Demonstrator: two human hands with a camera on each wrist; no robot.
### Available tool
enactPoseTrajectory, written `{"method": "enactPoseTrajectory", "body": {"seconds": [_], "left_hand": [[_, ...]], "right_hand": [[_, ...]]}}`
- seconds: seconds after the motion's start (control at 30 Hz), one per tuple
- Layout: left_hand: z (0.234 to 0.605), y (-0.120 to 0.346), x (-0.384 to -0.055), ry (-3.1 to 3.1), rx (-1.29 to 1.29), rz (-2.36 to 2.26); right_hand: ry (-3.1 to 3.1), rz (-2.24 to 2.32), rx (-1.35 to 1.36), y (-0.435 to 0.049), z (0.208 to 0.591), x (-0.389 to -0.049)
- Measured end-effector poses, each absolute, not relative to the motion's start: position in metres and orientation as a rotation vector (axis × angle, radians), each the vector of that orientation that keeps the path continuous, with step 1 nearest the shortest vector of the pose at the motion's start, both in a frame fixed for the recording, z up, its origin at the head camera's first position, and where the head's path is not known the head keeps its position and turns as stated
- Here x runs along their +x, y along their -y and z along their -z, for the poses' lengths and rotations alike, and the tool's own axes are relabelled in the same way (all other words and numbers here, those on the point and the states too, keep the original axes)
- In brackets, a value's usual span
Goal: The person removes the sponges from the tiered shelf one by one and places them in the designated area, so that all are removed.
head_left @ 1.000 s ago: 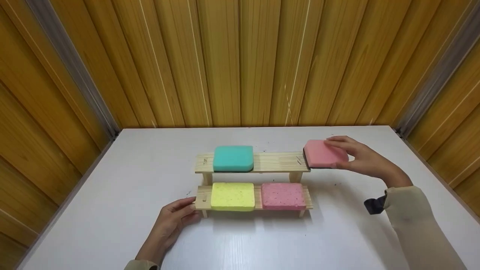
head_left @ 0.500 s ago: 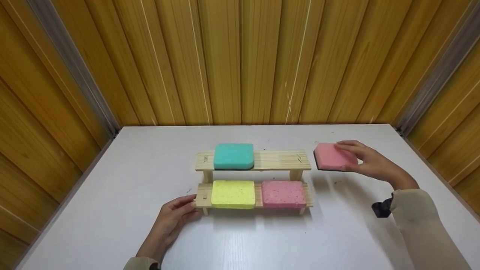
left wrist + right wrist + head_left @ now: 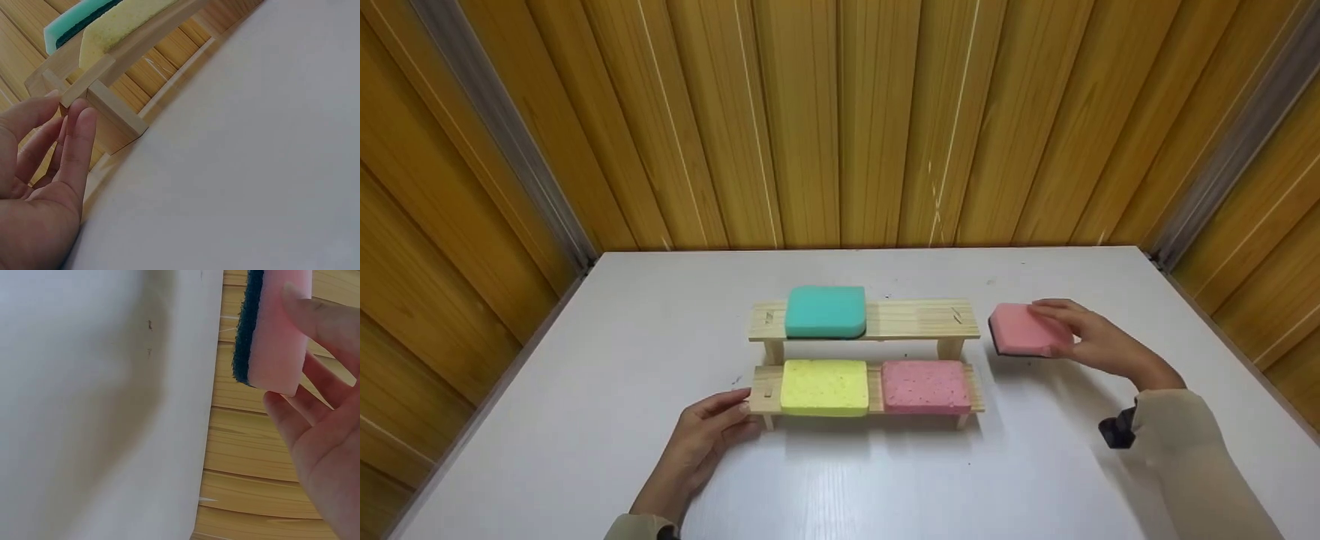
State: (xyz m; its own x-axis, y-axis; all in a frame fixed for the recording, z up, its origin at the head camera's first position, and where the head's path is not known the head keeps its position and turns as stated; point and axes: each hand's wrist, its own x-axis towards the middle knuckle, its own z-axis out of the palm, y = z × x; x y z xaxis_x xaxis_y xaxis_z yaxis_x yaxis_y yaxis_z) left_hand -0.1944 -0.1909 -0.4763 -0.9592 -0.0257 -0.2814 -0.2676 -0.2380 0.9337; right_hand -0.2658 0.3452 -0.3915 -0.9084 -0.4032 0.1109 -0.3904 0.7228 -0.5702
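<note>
My right hand (image 3: 1106, 345) pinches a pink scouring sponge (image 3: 1024, 330) at its right side, above the table to the right of the rack. The right wrist view shows the dark green scouring layer (image 3: 247, 332) on its underside. My left hand (image 3: 701, 442) pinches the left end of the lower plank of a two-tier wooden rack (image 3: 919, 319), thumb above and fingertips below (image 3: 84, 115). A teal sponge (image 3: 825, 311) lies on the left of the upper tier. On the lower tier lie a yellow sponge (image 3: 825, 388) and a speckled pink sponge (image 3: 925, 388), side by side.
The rack stands on a white table (image 3: 585, 420). Wood-patterned panels (image 3: 877, 127) rise behind the table and along both sides. Bare plank shows to the right of the teal sponge.
My right hand has carried the pink scouring sponge rightward, away from the upper tier's right end, then lower and nearer to me. My left hand stays at the rack.
</note>
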Motion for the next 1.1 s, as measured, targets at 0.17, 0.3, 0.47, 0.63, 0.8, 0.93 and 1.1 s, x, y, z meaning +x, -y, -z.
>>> {"method": "enactPoseTrajectory", "body": {"seconds": [0.17, 0.3, 0.47, 0.63, 0.8, 0.93, 1.1], "left_hand": [[0.476, 0.191, -0.194, -1.845, -0.387, -2.323], [0.476, 0.191, -0.195, -1.847, -0.388, -2.323], [0.477, 0.191, -0.194, -1.841, -0.385, -2.322], [0.476, 0.191, -0.193, -1.841, -0.36, -2.318], [0.476, 0.193, -0.193, -1.828, -0.331, -2.318], [0.477, 0.193, -0.193, -1.826, -0.336, -2.315], [0.477, 0.193, -0.193, -1.828, -0.347, -2.316]], "right_hand": [[-2.875, 0.932, -0.63, -0.348, 0.403, -0.267], [-2.873, 0.907, -0.626, -0.347, 0.41, -0.267], [-2.867, 0.888, -0.631, -0.346, 0.417, -0.268], [-2.854, 0.871, -0.614, -0.345, 0.422, -0.268], [-2.827, 0.886, -0.595, -0.344, 0.426, -0.267], [-2.81, 0.898, -0.585, -0.344, 0.429, -0.268], [-2.788, 0.887, -0.562, -0.343, 0.431, -0.269]]}}
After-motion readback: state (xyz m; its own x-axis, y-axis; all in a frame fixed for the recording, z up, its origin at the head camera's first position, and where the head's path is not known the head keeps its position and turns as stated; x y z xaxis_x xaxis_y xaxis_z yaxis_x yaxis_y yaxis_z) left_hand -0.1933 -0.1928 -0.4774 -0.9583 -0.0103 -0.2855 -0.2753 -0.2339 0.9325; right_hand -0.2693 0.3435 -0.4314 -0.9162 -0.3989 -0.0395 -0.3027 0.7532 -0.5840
